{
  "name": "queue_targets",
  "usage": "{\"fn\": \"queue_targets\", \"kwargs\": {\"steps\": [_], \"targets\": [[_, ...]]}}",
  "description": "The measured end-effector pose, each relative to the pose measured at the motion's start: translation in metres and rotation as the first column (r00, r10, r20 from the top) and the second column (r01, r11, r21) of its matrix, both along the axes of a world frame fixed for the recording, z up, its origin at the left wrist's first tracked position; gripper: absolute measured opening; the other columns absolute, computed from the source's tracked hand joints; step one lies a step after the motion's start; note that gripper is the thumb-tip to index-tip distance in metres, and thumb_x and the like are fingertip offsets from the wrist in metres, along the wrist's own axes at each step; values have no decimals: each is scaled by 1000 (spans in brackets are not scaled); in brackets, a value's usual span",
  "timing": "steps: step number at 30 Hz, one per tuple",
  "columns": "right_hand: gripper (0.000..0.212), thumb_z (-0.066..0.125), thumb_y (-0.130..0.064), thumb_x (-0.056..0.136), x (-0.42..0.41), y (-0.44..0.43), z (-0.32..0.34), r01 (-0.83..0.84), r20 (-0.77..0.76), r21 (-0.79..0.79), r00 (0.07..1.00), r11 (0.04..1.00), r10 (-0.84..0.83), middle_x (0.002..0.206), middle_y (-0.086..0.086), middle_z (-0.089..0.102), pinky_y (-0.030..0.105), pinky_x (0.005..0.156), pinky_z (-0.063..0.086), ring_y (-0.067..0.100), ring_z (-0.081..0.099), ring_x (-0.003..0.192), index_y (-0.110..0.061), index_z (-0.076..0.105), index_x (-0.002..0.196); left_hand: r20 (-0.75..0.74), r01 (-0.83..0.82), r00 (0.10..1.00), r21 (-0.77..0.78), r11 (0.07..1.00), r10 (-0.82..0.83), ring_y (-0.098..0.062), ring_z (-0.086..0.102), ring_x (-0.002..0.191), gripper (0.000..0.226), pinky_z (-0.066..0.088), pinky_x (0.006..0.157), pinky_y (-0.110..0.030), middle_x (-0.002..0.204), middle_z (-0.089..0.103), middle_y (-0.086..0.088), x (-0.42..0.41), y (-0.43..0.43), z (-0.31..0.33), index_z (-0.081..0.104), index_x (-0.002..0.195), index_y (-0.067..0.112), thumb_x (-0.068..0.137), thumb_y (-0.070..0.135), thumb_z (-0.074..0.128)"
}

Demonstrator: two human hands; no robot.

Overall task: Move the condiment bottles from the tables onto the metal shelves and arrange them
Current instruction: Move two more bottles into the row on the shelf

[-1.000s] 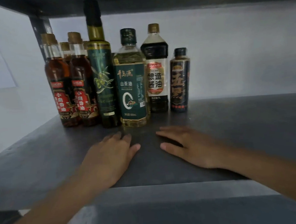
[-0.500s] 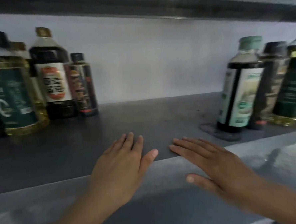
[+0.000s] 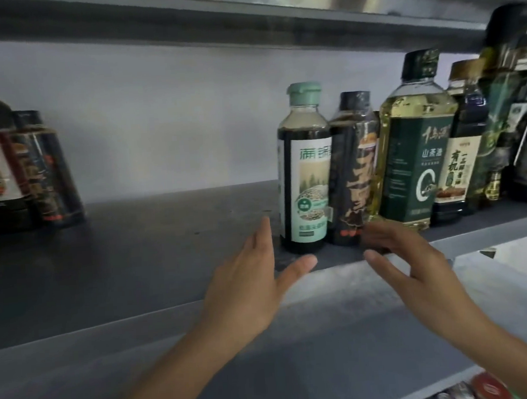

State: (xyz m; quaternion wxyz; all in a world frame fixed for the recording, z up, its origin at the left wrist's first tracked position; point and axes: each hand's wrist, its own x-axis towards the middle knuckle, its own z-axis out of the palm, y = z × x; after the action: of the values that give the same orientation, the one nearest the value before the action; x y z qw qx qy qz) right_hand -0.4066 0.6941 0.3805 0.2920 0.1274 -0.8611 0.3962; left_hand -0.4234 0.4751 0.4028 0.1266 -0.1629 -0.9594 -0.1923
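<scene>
On the grey metal shelf [image 3: 142, 256] a row of bottles stands at the right. Leftmost is a dark sauce bottle with a pale green cap [image 3: 303, 172], then a black-wrapped bottle [image 3: 351, 175], then a yellow oil bottle with a green label [image 3: 413, 147] and more bottles behind. My left hand [image 3: 248, 280] is open, fingers spread, just left of the green-capped bottle's base without touching it. My right hand [image 3: 408, 261] is open too, its fingertips at the foot of the black-wrapped bottle. Neither hand holds anything.
A second group of dark bottles [image 3: 23, 180] stands at the shelf's far left. The shelf above [image 3: 245, 18] hangs low over the bottle caps. A white wall closes the back. A lower shelf edge [image 3: 265, 353] runs under my arms.
My view has swung right from the left bottle group to the right one. Both hands moved right and forward, from flat over the shelf edge up to the bases of the nearest right bottles.
</scene>
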Motion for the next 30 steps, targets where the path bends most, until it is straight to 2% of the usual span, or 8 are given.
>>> {"fn": "queue_targets", "kwargs": {"steps": [2,4,7,12,17,24,27,30], "targets": [[50,60,-32,83,-10,2,5,-9,30,-104,999,995,12,121,-15,57,4,82,44,-5,57,106,-24,47,131,18,55,998,238,970,-61,-13,41,132,89,39,97,-32,153,30,9,-9,10,1,7,149,30,77,73,37],[54,63,-22,85,-22,1,12,-46,101,-179,993,983,65,120,-17,56,10,85,46,-1,57,108,-25,42,135,3,113,992,424,899,-126,-7,47,125,71,41,94,-28,143,44,15,-18,19,4,25,142,35,82,59,56],[56,67,-20,85,-42,1,25,-44,210,-204,974,978,88,111,-21,57,28,95,46,7,57,111,-26,42,135,16,107,990,548,830,-138,-6,53,117,59,44,94,-28,131,55,14,-31,28,5,40,132,30,81,42,68],[65,75,-25,78,-59,1,34,6,274,-235,960,972,60,114,-6,62,32,91,45,13,58,106,-25,43,134,28,21,999,587,809,-46,-12,58,110,53,48,89,-30,123,61,8,-38,33,5,48,122,22,78,34,75],[59,81,-32,69,-63,3,32,46,266,-192,964,980,7,109,-7,65,21,76,44,10,59,100,-22,57,123,21,-12,1000,613,790,-1,-13,61,103,48,51,85,-31,117,65,6,-36,32,7,55,117,19,76,30,77],[61,86,-35,61,-63,2,33,72,282,-212,959,975,-9,101,-7,69,25,80,47,10,61,96,-19,64,115,79,4,993,701,713,-83,-10,61,103,45,50,89,-30,118,65,6,-35,25,9,53,113,24,76,22,77],[60,87,-36,57,-60,-1,33,75,288,-219,958,973,-9,97,-8,70,29,83,51,9,63,93,-20,65,110,86,7,991,717,697,-98,-10,61,101,57,53,88,-34,109,62,12,-33,21,9,43,112,30,71,25,81],[59,89,-36,53,-57,-6,34,65,293,-220,956,973,2,94,-8,71,34,86,53,12,65,92,-20,67,106,77,11,992,726,687,-98,-6,60,96,57,53,82,-30,101,60,15,-34,17,9,43,109,28,69,23,83]]}}
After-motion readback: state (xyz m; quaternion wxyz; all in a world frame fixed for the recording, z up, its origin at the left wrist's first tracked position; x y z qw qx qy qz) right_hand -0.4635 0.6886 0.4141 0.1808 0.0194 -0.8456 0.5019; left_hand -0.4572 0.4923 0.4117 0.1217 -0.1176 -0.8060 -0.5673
